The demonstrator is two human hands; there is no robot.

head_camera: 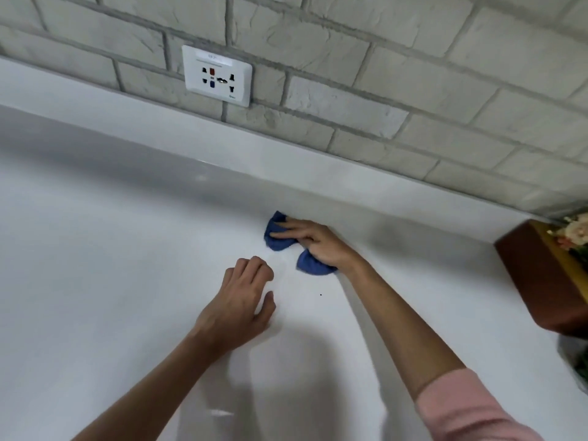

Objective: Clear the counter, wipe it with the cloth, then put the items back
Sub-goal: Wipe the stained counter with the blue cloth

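Partly covered, blue cloth [280, 245], bunched under right hand [315, 243]

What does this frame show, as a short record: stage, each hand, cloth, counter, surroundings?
stage: wiping under way
right hand: presses the blue cloth onto the counter by its back edge, fingers extended
left hand: rests on the counter near the cloth, fingers loosely curled, holding nothing
blue cloth: bunched, showing on both sides of the right hand
counter: white, with a dark speck nearer the camera than the cloth
surroundings: wall socket on a grey brick wall; brown box at the right edge
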